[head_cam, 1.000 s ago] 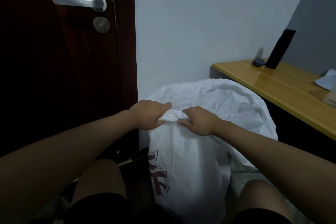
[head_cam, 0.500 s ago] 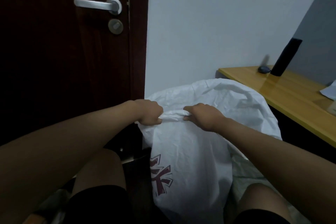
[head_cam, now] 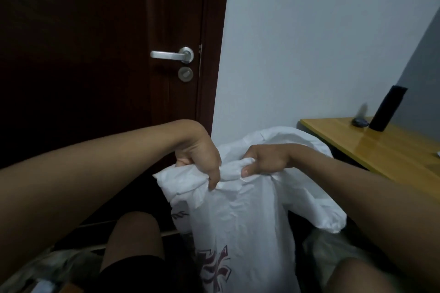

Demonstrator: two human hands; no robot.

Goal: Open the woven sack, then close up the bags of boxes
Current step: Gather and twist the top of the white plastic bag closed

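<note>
Both hands are working the top of the sack (head_cam: 240,219) now, and the whole move is hanging on that bunched strip of white fabric between them. The sack is standing upright between the person's knees, just in front of the wall and to the right of the door (head_cam: 100,66), its long axis running up and down, with dark red print low on its front. The gathered mouth is lying crosswise, left to right, at the very top.

The left hand (head_cam: 201,158) is clenching a fistful of that mouth on the side toward the door, wrist arched high, knuckles turned down, one finger hooking over the front fold. The right hand (head_cam: 266,160) is grasping the other end of the roll on the side away from the door, thumb underneath. The two grips are sitting almost touching, with only a short twist of cloth between them, and neither hand looks nearer than the other.

So the opening, by the look of it, is running along that crosswise line, and the hands are probably needing to pull apart along it. The mouth is looking closed yet. The desk (head_cam: 381,147) is standing to the right of the sack, carrying a dark upright object (head_cam: 388,108).
</note>
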